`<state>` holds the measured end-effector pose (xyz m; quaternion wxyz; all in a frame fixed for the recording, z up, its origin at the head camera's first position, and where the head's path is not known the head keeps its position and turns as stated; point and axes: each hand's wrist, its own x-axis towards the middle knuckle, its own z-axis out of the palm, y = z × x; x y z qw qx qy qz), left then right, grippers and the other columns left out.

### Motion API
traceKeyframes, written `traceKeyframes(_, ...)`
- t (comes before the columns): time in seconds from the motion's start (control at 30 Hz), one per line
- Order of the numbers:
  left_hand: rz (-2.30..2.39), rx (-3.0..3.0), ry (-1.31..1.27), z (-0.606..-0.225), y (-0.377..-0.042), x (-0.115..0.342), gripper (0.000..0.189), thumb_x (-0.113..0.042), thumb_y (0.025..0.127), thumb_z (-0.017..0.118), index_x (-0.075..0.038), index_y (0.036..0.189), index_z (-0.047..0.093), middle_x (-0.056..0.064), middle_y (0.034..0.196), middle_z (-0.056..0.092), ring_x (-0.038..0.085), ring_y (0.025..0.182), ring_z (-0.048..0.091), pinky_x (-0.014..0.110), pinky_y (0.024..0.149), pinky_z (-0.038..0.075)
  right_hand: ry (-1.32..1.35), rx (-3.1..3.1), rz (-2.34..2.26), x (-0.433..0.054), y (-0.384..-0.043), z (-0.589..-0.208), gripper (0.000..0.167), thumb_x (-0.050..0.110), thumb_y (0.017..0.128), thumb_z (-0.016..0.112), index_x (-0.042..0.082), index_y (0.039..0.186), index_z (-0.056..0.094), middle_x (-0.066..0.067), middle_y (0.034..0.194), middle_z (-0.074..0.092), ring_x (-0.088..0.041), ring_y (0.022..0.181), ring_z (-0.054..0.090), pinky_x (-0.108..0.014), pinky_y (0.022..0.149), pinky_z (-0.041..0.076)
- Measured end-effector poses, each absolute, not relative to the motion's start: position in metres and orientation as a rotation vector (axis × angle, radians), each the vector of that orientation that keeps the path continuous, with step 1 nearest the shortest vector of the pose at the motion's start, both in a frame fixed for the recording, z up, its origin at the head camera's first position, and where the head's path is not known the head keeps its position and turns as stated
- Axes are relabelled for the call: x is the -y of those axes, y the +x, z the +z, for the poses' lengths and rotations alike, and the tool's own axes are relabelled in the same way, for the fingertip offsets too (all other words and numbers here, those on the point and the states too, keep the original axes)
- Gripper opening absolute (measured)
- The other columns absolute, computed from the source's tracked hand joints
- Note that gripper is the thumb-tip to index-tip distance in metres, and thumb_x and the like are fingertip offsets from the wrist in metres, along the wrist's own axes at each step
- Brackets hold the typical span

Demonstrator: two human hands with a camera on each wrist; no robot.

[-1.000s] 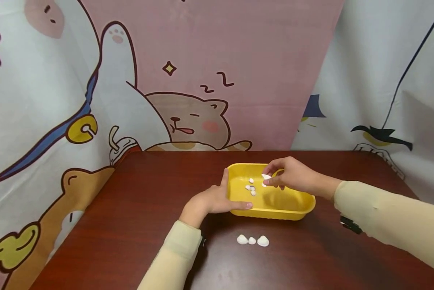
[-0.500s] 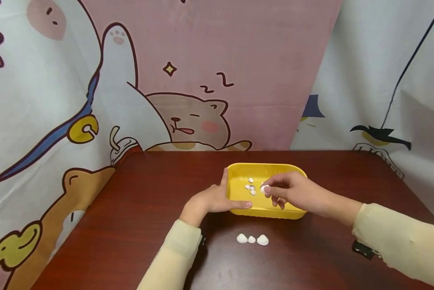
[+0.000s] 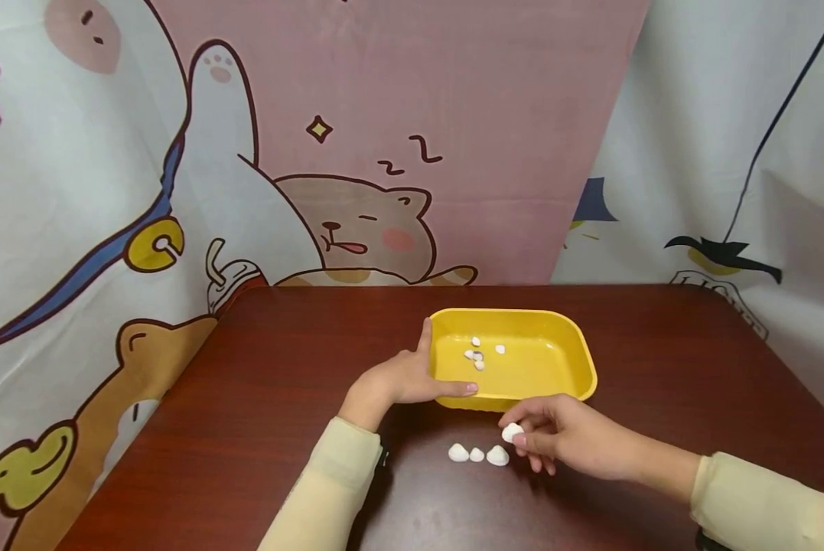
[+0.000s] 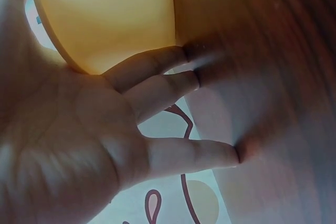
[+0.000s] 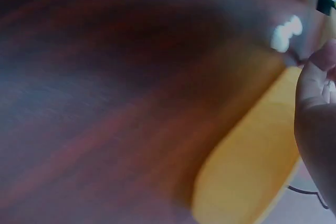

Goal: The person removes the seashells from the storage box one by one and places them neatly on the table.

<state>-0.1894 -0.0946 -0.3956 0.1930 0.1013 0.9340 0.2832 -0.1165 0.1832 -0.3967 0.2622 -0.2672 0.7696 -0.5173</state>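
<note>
Behind the brown table (image 3: 301, 360), a cartoon cloth (image 3: 522, 138) is showing two "Z" letters (image 3: 425, 149). The right hand (image 3: 577, 440) is pinching a white shell (image 3: 512, 432) near a row of three shells (image 3: 477, 455); the left hand (image 3: 401, 380), fingers spread wide, is touching the yellow tray (image 3: 535, 375).

A glossy, dark red-brown surface (image 3: 281, 398) with wood grain is stretching away to a straight far edge, its left and right edges drawing closer together toward that end. A yellow tray (image 3: 542, 367) is resting right of the middle, its long sides running roughly along the far edge but apart from it. Farther from that edge, three white shells (image 3: 477, 454) are lying in a row, the smallest sitting between the other two.
</note>
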Motion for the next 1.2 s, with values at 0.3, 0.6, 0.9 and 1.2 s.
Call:
traceKeyframes(0.3, 0.793, -2.626, 0.285, -0.394, -0.189, 0.094, 0.143, -0.08, 0.076, 0.077, -0.024, 0.171, -0.014, 0.019, 0.12, 0.068, 0.028, 0.11, 0.067, 0.048, 0.103, 0.052, -0.639, -2.039, -1.466, -0.19, -0.112, -0.426, 0.024, 0.007, 0.102, 0.068, -0.01, 0.117, 0.061, -0.013, 0.084, 0.072, -0.014, 0.066, 0.069, -0.032, 0.058, 0.059)
traceKeyframes(0.6, 0.796, -2.62, 0.28, -0.394, -0.188, 0.094, 0.143, -0.08, 0.076, 0.078, -0.025, 0.171, -0.014, 0.02, 0.122, 0.068, 0.028, 0.11, 0.068, 0.048, 0.103, 0.053, -0.622, -2.337, -1.252, -0.192, -0.108, -0.433, 0.015, 0.021, 0.098, 0.078, 0.01, 0.108, 0.075, 0.002, 0.071, 0.064, -0.007, 0.052, 0.058, -0.028, 0.045, 0.05)
traceKeyframes(0.9, 0.811, -2.612, 0.27, -0.393, -0.188, 0.095, 0.143, -0.079, 0.076, 0.078, -0.023, 0.171, -0.013, 0.019, 0.12, 0.069, 0.027, 0.107, 0.068, 0.049, 0.102, 0.053, -0.601, -2.431, -1.155, -0.192, -0.107, -0.434, 0.015, 0.025, 0.096, 0.08, 0.018, 0.109, 0.081, 0.006, 0.063, 0.06, -0.007, 0.05, 0.055, -0.028, 0.045, 0.048)
traceKeyframes(1.2, 0.826, -2.612, 0.273, -0.392, -0.188, 0.096, 0.143, -0.079, 0.076, 0.078, -0.022, 0.172, -0.011, 0.018, 0.116, 0.068, 0.027, 0.106, 0.067, 0.049, 0.101, 0.052, -0.6, -2.419, -1.155, -0.192, -0.107, -0.433, 0.019, 0.026, 0.097, 0.079, 0.017, 0.113, 0.081, 0.004, 0.066, 0.06, -0.007, 0.051, 0.055, -0.028, 0.046, 0.049)
